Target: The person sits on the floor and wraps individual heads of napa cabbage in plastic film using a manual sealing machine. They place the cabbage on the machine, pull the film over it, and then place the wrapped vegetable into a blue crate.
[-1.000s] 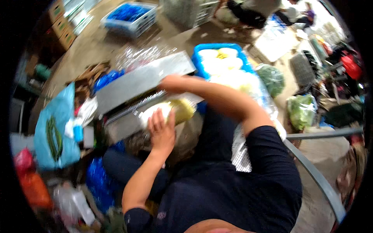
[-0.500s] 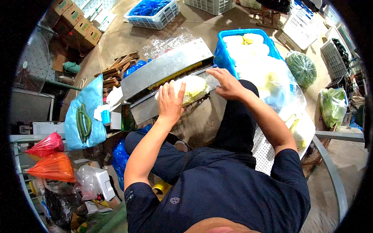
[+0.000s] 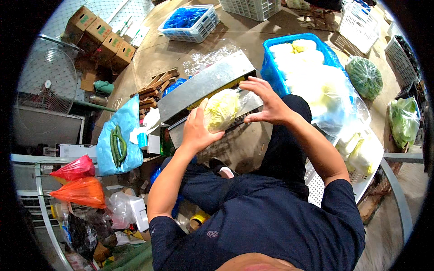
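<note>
Concrete floor (image 3: 242, 37) on the far side; left hand (image 3: 196, 132) cups the cabbage (image 3: 223, 108), right hand (image 3: 270, 105) (spread, empty) just beside: apparently wrapping, next calling for two-handed turning.

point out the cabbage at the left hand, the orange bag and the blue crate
Cabbage (image 3: 223, 109), head view: middle of its leaves.
Orange bag (image 3: 82, 193), head view: its middle.
Blue crate (image 3: 272, 73), head view: its left wall.

The yellowish cabbage (image 3: 222, 109) has turned from lying lengthwise; the left hand (image 3: 195, 132) has slipped from its top to its side, while the right hand (image 3: 271, 106) has spread wider.
</note>
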The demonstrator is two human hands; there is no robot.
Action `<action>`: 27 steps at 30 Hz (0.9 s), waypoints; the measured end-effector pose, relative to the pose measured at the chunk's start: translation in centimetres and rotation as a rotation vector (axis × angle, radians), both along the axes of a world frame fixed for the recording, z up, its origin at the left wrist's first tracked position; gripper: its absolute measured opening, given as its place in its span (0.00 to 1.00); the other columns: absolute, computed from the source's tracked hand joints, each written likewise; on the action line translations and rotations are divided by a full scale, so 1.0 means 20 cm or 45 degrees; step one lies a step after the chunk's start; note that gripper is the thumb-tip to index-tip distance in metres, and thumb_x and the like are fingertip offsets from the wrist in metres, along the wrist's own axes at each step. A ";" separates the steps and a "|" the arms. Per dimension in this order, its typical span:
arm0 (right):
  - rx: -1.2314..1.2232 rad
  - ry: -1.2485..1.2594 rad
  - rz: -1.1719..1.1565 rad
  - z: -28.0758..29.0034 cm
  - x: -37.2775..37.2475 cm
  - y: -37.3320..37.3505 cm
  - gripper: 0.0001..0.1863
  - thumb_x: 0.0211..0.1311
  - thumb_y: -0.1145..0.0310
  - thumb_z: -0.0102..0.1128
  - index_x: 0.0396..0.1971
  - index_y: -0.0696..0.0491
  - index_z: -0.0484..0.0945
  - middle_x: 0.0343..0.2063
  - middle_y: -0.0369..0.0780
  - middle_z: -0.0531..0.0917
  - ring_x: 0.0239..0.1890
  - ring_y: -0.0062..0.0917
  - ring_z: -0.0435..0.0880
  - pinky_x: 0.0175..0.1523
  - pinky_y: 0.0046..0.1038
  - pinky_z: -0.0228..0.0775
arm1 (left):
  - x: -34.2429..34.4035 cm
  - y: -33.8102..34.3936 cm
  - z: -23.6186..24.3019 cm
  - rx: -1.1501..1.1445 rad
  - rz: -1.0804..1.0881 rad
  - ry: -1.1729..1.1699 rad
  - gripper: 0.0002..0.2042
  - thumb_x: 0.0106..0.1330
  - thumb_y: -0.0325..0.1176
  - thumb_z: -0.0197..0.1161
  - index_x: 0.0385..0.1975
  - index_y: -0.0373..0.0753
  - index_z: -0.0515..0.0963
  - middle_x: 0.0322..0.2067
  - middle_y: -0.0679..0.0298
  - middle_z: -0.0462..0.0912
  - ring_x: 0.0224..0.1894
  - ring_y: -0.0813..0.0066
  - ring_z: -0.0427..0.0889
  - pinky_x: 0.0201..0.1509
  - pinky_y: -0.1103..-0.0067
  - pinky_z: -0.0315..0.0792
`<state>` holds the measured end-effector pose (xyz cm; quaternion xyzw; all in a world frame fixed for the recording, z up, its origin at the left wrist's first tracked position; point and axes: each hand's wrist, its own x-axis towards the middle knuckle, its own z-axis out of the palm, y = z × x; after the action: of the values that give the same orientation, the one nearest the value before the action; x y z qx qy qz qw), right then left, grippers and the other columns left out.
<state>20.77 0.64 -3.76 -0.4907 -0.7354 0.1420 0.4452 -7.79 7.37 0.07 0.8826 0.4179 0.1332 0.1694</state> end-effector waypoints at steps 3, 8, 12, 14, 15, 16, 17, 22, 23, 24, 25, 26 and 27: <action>-0.020 0.176 0.121 -0.03 -0.04 0.06 0.36 0.44 0.46 0.80 0.50 0.52 0.79 0.49 0.40 0.81 0.60 0.35 0.73 0.66 0.37 0.63 | -0.04 -0.03 0.11 -0.354 0.001 -0.105 0.55 0.40 0.44 0.82 0.71 0.39 0.58 0.60 0.47 0.73 0.64 0.53 0.73 0.67 0.67 0.68; -0.164 0.508 0.076 -0.01 -0.14 0.04 0.11 0.62 0.65 0.71 0.27 0.56 0.83 0.22 0.37 0.80 0.25 0.21 0.77 0.32 0.25 0.68 | -0.14 -0.10 0.11 -0.951 -0.007 -0.473 0.52 0.43 0.41 0.82 0.70 0.33 0.58 0.61 0.55 0.74 0.63 0.67 0.73 0.69 0.73 0.65; -0.041 0.545 0.069 0.10 -0.14 0.00 0.07 0.63 0.72 0.67 0.27 0.58 0.82 0.22 0.35 0.78 0.24 0.19 0.73 0.30 0.23 0.63 | -0.19 -0.16 0.09 -1.458 0.022 -0.660 0.52 0.41 0.37 0.83 0.69 0.32 0.60 0.58 0.58 0.76 0.61 0.71 0.73 0.69 0.74 0.64; 0.035 0.465 0.084 0.17 -0.13 -0.01 0.07 0.62 0.72 0.68 0.26 0.58 0.81 0.22 0.36 0.79 0.24 0.19 0.74 0.30 0.23 0.63 | -0.21 -0.22 0.08 -1.705 -0.007 -0.637 0.53 0.40 0.35 0.82 0.70 0.33 0.59 0.62 0.58 0.74 0.64 0.68 0.73 0.71 0.71 0.64; 0.032 0.457 0.127 0.20 -0.11 -0.01 0.07 0.61 0.73 0.69 0.26 0.58 0.81 0.22 0.36 0.79 0.24 0.20 0.74 0.30 0.23 0.64 | -0.21 -0.26 0.06 -1.839 -0.042 -0.673 0.53 0.40 0.35 0.82 0.70 0.33 0.59 0.62 0.58 0.74 0.64 0.68 0.73 0.71 0.71 0.64; 0.035 0.464 0.161 0.22 -0.11 0.01 0.07 0.61 0.73 0.69 0.26 0.58 0.82 0.23 0.36 0.79 0.25 0.21 0.74 0.31 0.23 0.64 | -0.21 -0.29 0.06 -1.966 -0.084 -0.704 0.53 0.39 0.35 0.82 0.70 0.33 0.59 0.62 0.58 0.74 0.64 0.68 0.73 0.71 0.72 0.64; 0.017 0.521 0.179 0.21 -0.12 0.03 0.07 0.61 0.71 0.69 0.27 0.57 0.83 0.23 0.35 0.81 0.25 0.19 0.76 0.31 0.23 0.66 | -0.22 -0.31 0.06 -1.987 -0.128 -0.626 0.54 0.39 0.35 0.83 0.70 0.32 0.60 0.62 0.57 0.75 0.64 0.68 0.73 0.71 0.71 0.64; -0.857 1.027 0.524 -0.02 -0.42 0.07 0.10 0.62 0.65 0.71 0.27 0.56 0.86 0.21 0.30 0.83 0.25 0.11 0.78 0.30 0.20 0.71 | -0.15 -0.29 0.13 -2.085 -0.293 -0.601 0.52 0.38 0.35 0.84 0.68 0.31 0.63 0.58 0.57 0.79 0.60 0.67 0.77 0.69 0.70 0.67; -1.026 1.270 0.701 -0.06 -0.50 0.05 0.11 0.62 0.65 0.71 0.27 0.56 0.85 0.22 0.30 0.84 0.26 0.12 0.79 0.31 0.20 0.72 | -0.16 -0.27 0.10 -2.058 -0.307 -0.602 0.52 0.37 0.35 0.84 0.67 0.31 0.63 0.58 0.57 0.79 0.60 0.67 0.77 0.68 0.70 0.67; -1.069 1.414 0.821 -0.09 -0.54 0.05 0.11 0.63 0.64 0.71 0.29 0.57 0.85 0.23 0.30 0.84 0.26 0.13 0.80 0.31 0.21 0.73 | -0.18 -0.26 0.07 -2.030 -0.309 -0.607 0.51 0.37 0.35 0.84 0.67 0.31 0.64 0.57 0.57 0.80 0.59 0.67 0.78 0.68 0.70 0.67; -1.064 1.415 0.829 -0.12 -0.57 0.03 0.11 0.63 0.64 0.71 0.31 0.57 0.84 0.25 0.31 0.84 0.28 0.14 0.81 0.33 0.21 0.74 | -0.21 -0.26 0.04 -1.907 -0.351 -0.573 0.52 0.37 0.37 0.84 0.67 0.31 0.64 0.57 0.57 0.79 0.60 0.67 0.77 0.68 0.70 0.68; -1.058 1.417 0.836 -0.13 -0.59 0.02 0.11 0.63 0.64 0.71 0.34 0.57 0.84 0.28 0.32 0.85 0.29 0.14 0.81 0.35 0.22 0.75 | -0.23 -0.26 0.01 -1.915 -0.357 -0.589 0.52 0.37 0.37 0.84 0.67 0.31 0.64 0.58 0.57 0.78 0.61 0.67 0.77 0.68 0.70 0.67; -1.114 1.408 0.835 -0.14 -0.60 0.03 0.12 0.63 0.64 0.71 0.37 0.57 0.83 0.30 0.32 0.85 0.32 0.15 0.82 0.38 0.22 0.75 | -0.24 -0.25 -0.02 -1.923 -0.363 -0.605 0.53 0.37 0.37 0.84 0.67 0.31 0.63 0.58 0.57 0.78 0.61 0.67 0.76 0.68 0.70 0.67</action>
<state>8.73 1.17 -6.52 -0.2369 -0.3910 0.7680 0.4484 -12.67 2.38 -0.37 0.5225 0.2313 -0.0241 0.8203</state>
